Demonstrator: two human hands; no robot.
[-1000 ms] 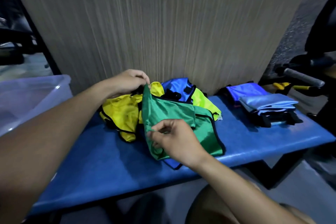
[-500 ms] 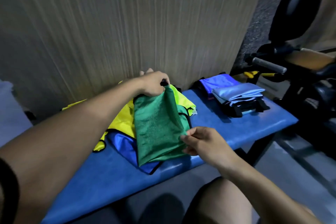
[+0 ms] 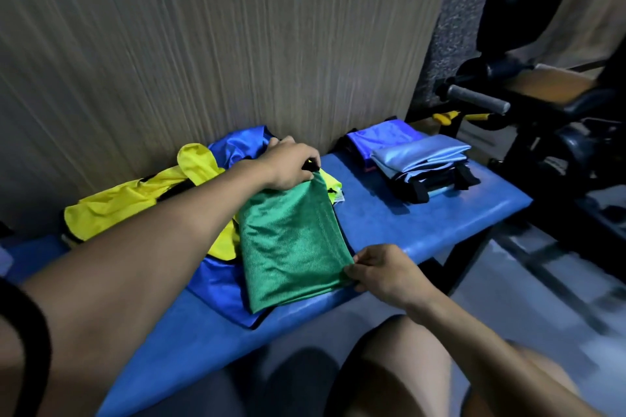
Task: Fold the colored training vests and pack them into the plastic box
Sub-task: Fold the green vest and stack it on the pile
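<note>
Bench (image 3: 440, 223), padded and blue, runs under both hands and serves as the folding surface, set against a wall panel (image 3: 203, 44) that stops cloth sliding off the far side. Beyond and to the left of the left hand (image 3: 291, 164) lies the unfolded heap (image 3: 142, 200) of yellow and blue vests, loose and rumpled, probably waiting its turn. Well to the right of that hand sits the folded stack (image 3: 416, 159) of blue vests, squared up and kept apart from the heap, seemingly so that finished pieces do not mix with unfinished ones. Between the hands stretches the green vest (image 3: 291, 247), already doubled into a long panel and lying partly over the heap and the bench edge. The left hand grips its far end, fingers curled round the bunched cloth and black trim, while the right hand (image 3: 382, 272) pinches the near right corner between thumb and fingers; holding opposite ends likely keeps the slippery fabric taut and its edges aligned for the next fold. The plastic box is not in view here, so packing appears some way off.
</note>
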